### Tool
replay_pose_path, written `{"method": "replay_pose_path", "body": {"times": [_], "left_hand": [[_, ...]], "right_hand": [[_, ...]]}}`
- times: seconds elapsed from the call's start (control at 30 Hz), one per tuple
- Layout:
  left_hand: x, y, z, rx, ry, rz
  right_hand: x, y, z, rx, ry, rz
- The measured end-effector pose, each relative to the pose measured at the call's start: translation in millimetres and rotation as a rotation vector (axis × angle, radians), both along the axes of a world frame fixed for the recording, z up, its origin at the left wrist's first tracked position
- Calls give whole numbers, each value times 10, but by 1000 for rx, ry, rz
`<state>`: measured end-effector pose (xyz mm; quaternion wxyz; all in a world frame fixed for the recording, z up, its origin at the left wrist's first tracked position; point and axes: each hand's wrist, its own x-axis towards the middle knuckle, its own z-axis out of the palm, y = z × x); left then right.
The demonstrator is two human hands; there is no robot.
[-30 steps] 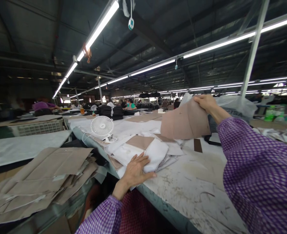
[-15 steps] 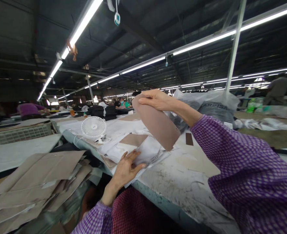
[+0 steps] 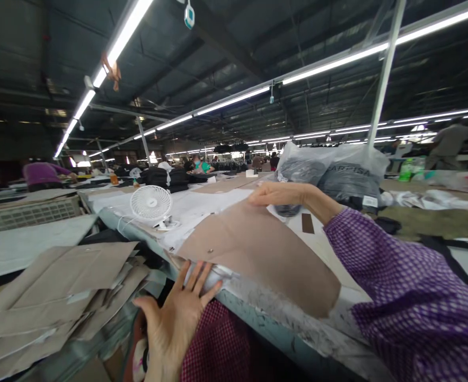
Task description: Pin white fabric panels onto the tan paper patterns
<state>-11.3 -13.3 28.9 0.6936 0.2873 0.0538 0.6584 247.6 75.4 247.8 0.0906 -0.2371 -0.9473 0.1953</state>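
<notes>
A large taupe fabric panel (image 3: 249, 244) lies spread over the white sheets on the table, its curved right end reaching toward the front edge. My right hand (image 3: 271, 194) grips the panel's far edge, fingers closed and pointing left. At the table's front edge is my left hand (image 3: 178, 313), fingers spread and thumb out to the left. Its fingertips are by the panel's near left corner, over a crumpled white sheet (image 3: 213, 273); whether they touch it I cannot tell. A small dark brown rectangle (image 3: 307, 223) lies beyond the panel.
A white fan (image 3: 151, 203) stands at the table's left edge. Stacked taupe panels (image 3: 67, 286) are at my lower left. Clear plastic bags with dark contents (image 3: 333, 172) stand at the back right, near a metal pole (image 3: 385, 74). People work in the distance.
My right hand has laid the taupe panel, lifted and folded before, out across the white sheets. My left hand has drawn back to the table's edge and spread its fingers.
</notes>
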Motion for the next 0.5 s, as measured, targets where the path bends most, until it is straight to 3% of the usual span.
{"method": "replay_pose_path", "body": {"times": [0.1, 0.2, 0.3, 0.37, 0.5], "left_hand": [[-53, -149, -144, -45, 10, -45], [-124, -286, -166, -117, 37, -52], [-225, -449, -159, -177, 90, 15], [-267, -548, -169, -239, 171, 89], [-193, -619, -201, -461, 308, 203]], "right_hand": [[16, 117, -333, -4, -37, -52], [-207, -161, -695, -1, -12, -5], [-438, -701, -985, -30, -27, 329], [-514, -1042, -1134, 52, -74, 421], [-476, -1417, -1362, 188, -113, 253]]}}
